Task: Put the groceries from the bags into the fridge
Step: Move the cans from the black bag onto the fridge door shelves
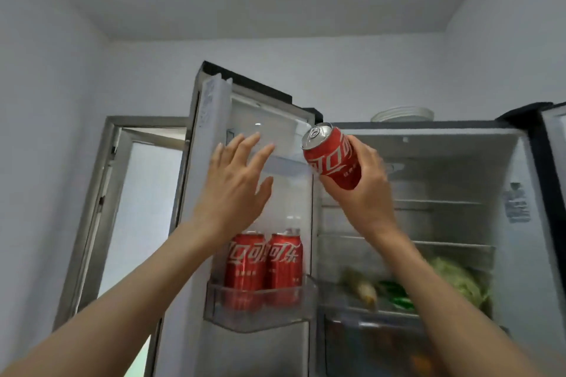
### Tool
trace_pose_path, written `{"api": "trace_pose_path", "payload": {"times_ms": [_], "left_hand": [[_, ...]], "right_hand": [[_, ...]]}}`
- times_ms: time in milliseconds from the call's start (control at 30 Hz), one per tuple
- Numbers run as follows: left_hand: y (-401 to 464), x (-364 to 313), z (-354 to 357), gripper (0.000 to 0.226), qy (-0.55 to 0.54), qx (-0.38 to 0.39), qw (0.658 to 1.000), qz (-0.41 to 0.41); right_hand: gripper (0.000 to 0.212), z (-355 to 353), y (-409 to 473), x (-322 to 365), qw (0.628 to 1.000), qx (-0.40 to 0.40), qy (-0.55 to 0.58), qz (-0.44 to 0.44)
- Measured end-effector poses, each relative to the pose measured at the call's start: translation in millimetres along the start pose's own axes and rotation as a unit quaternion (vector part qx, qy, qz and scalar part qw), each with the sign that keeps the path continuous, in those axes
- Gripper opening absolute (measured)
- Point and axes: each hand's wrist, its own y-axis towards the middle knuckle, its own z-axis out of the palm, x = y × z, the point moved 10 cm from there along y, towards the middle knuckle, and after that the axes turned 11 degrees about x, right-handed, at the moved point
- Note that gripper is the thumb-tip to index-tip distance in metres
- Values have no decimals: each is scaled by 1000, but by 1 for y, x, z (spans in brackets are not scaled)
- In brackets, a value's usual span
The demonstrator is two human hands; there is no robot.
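The right hand (pixel 366 180) is raised in front of the open grey double-door fridge (pixel 428 128), its fingers and thumb curled round a red aluminium cola can with white lettering (pixel 332 157); the can is tilted, its silver top leaning up and to the left, level with the upper edge of the fridge's main compartment and just right of the left door; the left hand (pixel 237 184) is lifted with fingers straight and spread apart, holding nothing, in front of the clear covered compartment (pixel 275 128) at the top of the left door's inner side; whether the fingertips touch that cover cannot be told; lower on the same door, two more red cola cans (pixel 263 269) stand upright side by side, touching, in a clear plastic door bin (pixel 260 315); inside the main compartment, a pale green leafy cabbage (pixel 462 281) lies at the right end of a lower glass shelf, with blurred green and yellowish vegetables (pixel 376 291) beside it toward the left end; a stack of white plates (pixel 404 113) sits on the fridge's top edge.
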Motion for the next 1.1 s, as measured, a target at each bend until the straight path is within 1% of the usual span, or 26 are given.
{"api": "trace_pose_path", "payload": {"times_ms": [33, 100, 167, 233, 300, 400, 467, 567, 633, 733, 900, 967, 1100], "left_hand": [[11, 2, -3, 56, 7, -6, 1000, -4], [31, 7, -4, 60, 25, 5, 1000, -12], [45, 13, -3, 62, 39, 17, 999, -18], [51, 17, -6, 61, 31, 11, 999, -21], [53, 18, -7, 60, 20, 3, 1000, -24], [53, 17, -7, 60, 11, -10, 1000, -21], [53, 18, -6, 61, 6, -14, 1000, -18], [53, 19, -6, 62, 1, -22, 1000, -13], [54, 20, -6, 61, -5, -28, 1000, -9], [53, 22, -7, 60, -13, -36, 999, -2], [53, 23, -7, 60, -17, -43, 999, 1], [52, 23, -7, 59, -20, -44, 999, 1], [53, 26, -6, 57, -26, -45, 999, -6]], "right_hand": [[71, -2, 16, 0, 1000, -5, -5, -19], [69, -5, 48, 4, 998, -9, -16, -55], [67, -5, 79, 11, 996, 5, -37, -84], [65, 1, 106, 22, 991, 42, -58, -110], [61, 13, 130, 29, 985, 107, -62, -121], [60, 45, 149, 26, 966, 230, -63, -97], [56, 66, 154, 20, 952, 291, -57, -79], [47, 87, 156, 7, 936, 349, -16, -37], [42, 98, 153, -6, 925, 376, 47, 7], [38, 109, 145, -23, 902, 400, 150, 68], [34, 120, 140, -28, 875, 442, 166, 104], [33, 119, 141, -29, 879, 434, 168, 107], [27, 108, 139, -30, 909, 376, 154, 93]]}}
